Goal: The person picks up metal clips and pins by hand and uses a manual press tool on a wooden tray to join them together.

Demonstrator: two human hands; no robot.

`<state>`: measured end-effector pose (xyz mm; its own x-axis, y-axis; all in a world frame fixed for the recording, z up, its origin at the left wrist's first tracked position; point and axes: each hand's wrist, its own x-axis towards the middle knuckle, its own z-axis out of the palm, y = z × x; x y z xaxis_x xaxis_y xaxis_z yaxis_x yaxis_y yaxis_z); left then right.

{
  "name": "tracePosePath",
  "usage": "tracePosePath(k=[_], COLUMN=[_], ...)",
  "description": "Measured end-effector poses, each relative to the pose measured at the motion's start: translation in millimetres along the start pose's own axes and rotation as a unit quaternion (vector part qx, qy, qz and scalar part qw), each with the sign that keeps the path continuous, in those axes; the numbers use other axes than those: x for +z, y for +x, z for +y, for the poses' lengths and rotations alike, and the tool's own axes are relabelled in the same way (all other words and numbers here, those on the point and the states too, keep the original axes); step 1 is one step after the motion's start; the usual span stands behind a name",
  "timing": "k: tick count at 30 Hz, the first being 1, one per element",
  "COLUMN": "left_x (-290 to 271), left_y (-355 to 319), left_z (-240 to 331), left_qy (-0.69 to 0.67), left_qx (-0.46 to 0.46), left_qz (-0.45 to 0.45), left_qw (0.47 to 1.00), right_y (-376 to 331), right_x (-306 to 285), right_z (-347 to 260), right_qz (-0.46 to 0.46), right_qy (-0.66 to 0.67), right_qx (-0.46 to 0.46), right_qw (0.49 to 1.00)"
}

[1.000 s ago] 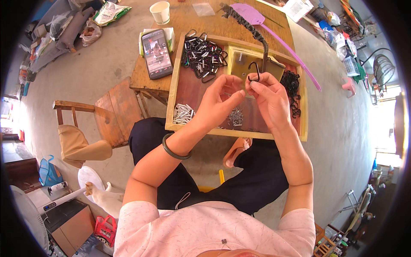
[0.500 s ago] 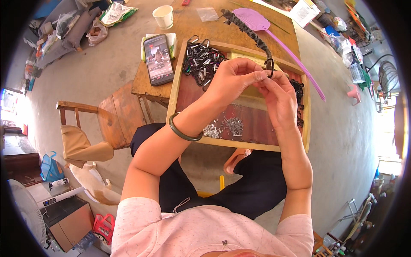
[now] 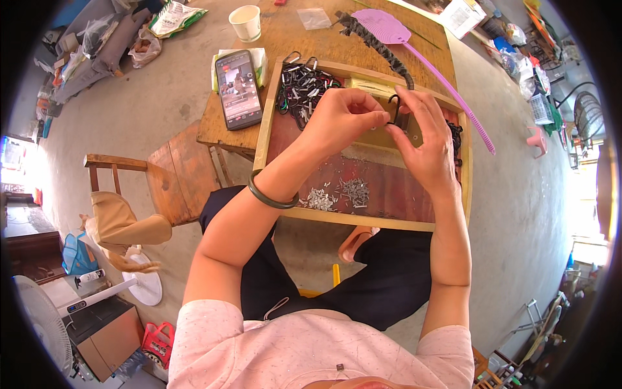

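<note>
Upper centre of frame, over wooden tray [image 3: 363, 219]: black hook [image 3: 394, 107] pinched between fingers of left hand [image 3: 342, 120] and right hand [image 3: 424, 139], both closed on it

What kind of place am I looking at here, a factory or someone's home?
Probably an informal home or yard workspace, not a factory: a wooden tray of small metal parts on a low table, bare concrete floor, a fly swatter.

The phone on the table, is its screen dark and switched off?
No. The phone lies face up beside the wooden tray with its screen lit and showing a picture.
</note>
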<state>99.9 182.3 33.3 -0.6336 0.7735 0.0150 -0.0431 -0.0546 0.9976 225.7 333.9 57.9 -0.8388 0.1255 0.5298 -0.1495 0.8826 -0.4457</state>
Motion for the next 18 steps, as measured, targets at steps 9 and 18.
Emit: tracePosePath(k=[9,18], left_x=[-1,-4], left_y=[5,24], left_z=[-10,-10], left_qy=[0.026,0.044], left_qx=[0.052,0.097], left_qz=[0.022,0.117], left_qw=[0.998,0.987], right_y=[7,3], right_x=[-3,8], right_z=[1,21], right_qz=[-0.005,0.065], right_qy=[-0.087,-0.122], right_qx=[-0.045,-0.043], right_qw=[0.995,0.989])
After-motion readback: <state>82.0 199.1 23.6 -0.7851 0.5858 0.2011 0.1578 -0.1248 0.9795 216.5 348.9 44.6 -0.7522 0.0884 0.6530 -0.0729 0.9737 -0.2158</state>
